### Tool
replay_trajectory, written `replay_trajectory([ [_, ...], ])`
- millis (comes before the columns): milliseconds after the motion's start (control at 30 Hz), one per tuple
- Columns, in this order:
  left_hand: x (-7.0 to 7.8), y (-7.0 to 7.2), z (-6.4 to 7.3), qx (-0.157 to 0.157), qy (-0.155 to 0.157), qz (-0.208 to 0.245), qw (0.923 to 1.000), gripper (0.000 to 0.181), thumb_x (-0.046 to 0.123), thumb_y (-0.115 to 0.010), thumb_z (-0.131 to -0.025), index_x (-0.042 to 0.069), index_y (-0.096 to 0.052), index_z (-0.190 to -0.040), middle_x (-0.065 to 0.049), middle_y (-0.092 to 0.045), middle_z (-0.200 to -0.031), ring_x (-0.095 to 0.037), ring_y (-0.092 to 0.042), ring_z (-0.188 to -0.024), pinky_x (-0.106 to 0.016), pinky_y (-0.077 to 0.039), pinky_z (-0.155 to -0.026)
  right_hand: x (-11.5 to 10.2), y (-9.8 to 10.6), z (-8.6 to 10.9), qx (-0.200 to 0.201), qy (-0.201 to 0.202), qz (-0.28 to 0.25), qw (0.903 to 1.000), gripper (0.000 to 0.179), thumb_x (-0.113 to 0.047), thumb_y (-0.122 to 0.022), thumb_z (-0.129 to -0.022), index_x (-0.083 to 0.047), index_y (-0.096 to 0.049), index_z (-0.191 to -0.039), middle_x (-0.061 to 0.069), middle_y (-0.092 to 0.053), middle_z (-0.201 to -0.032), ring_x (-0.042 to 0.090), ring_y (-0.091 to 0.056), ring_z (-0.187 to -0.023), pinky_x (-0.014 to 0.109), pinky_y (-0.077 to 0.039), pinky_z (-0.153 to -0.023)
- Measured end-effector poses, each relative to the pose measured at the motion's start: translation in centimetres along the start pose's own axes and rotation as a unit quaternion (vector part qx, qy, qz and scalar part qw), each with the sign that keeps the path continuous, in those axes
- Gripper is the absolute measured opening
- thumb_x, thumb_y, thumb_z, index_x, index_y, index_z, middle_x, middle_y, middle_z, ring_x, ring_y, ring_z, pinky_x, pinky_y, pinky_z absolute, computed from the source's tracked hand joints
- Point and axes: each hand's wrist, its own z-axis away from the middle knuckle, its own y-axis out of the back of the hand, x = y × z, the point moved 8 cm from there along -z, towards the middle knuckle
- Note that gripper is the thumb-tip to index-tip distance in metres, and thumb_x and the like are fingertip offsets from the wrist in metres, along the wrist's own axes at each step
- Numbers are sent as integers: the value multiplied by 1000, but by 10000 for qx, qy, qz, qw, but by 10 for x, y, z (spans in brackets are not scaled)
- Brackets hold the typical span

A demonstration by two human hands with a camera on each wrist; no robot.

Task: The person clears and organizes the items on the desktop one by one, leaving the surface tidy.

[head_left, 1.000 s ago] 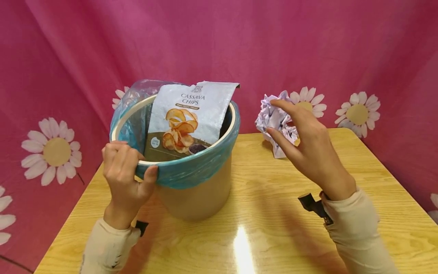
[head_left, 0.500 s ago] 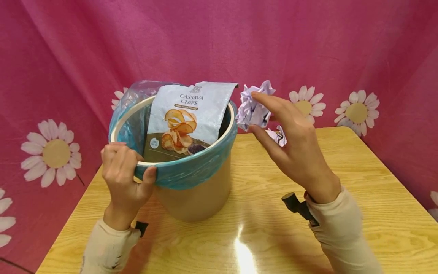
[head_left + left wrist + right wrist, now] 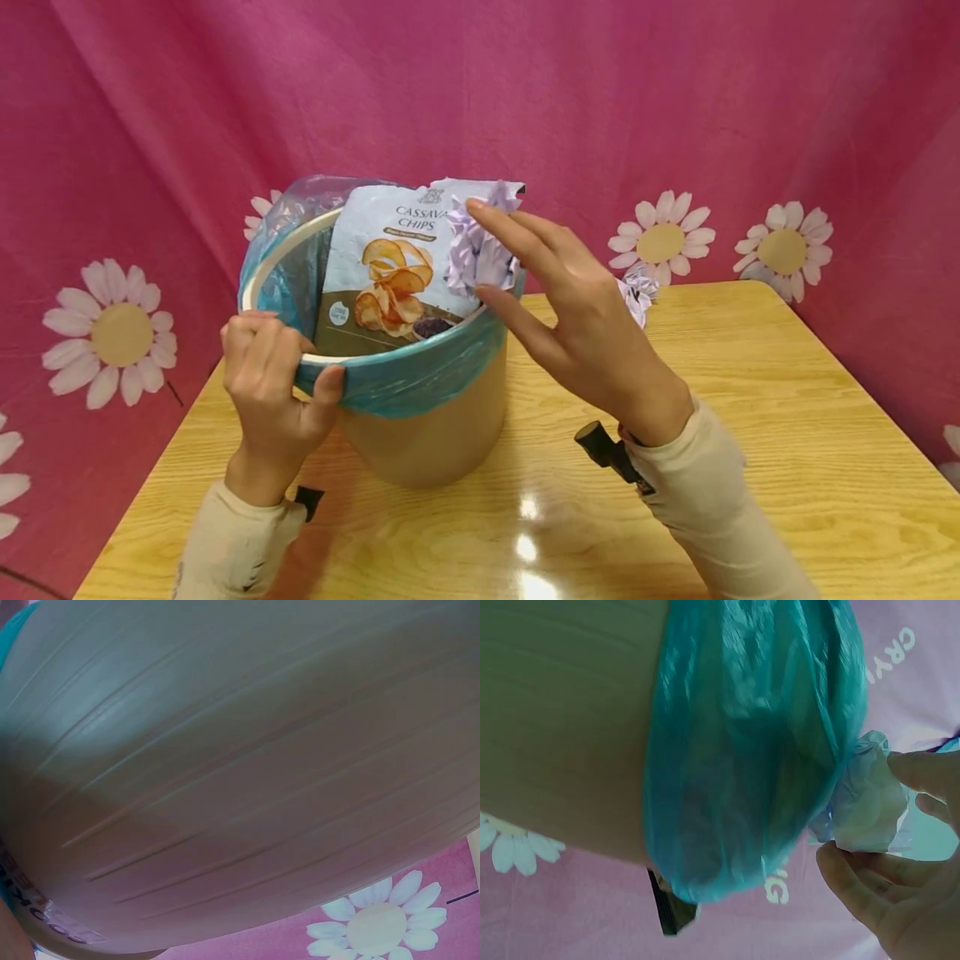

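A beige bin (image 3: 427, 450) lined with a blue plastic bag (image 3: 401, 387) stands on the table. My left hand (image 3: 273, 400) grips its near left rim, thumb outside over the liner. Inside leans a cassava chips bag (image 3: 375, 208), its top sticking up above the rim. My right hand (image 3: 588, 325) pinches a crumpled paper ball (image 3: 471, 258) between thumb and fingers. That ball overlaps the chips bag's right side at the bin's right rim; the right wrist view shows the paper (image 3: 870, 802) beside the liner's edge. Ribbed bin wall (image 3: 240, 787) fills most of the left wrist view.
Another crumpled paper (image 3: 639, 293) lies at the back of the wooden table (image 3: 750, 433), right of the bin and partly behind my right hand. A pink curtain (image 3: 585, 100) with daisies surrounds the table at the back and sides.
My right hand has lifted the paper ball off the table and carried it left to the bin's rim, uncovering the other crumpled paper. The left hand and bin have stayed put.
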Motion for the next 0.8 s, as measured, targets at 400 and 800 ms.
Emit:
replay_trajectory([
  [400,0,-1,-1,-23,4,19,10000,70,60,-46,-97,1,-39,-61,-13,-34,-57,-45,-37,-66,-57,-34,-73,2,-9,11,-399,-117,71,9991,63,-13,-70,-93,-12,-43,-150,6,-57,-139,21,-56,-122,38,-44,-103],
  [800,-4,0,2,-6,64,-77,9999,70,61,-46,-97,1,-40,-61,-13,-35,-57,-45,-38,-66,-58,-35,-74,16,0,29,-434,-406,371,9975,68,-11,-74,-88,-14,-44,-149,8,-57,-138,25,-55,-123,44,-44,-102],
])
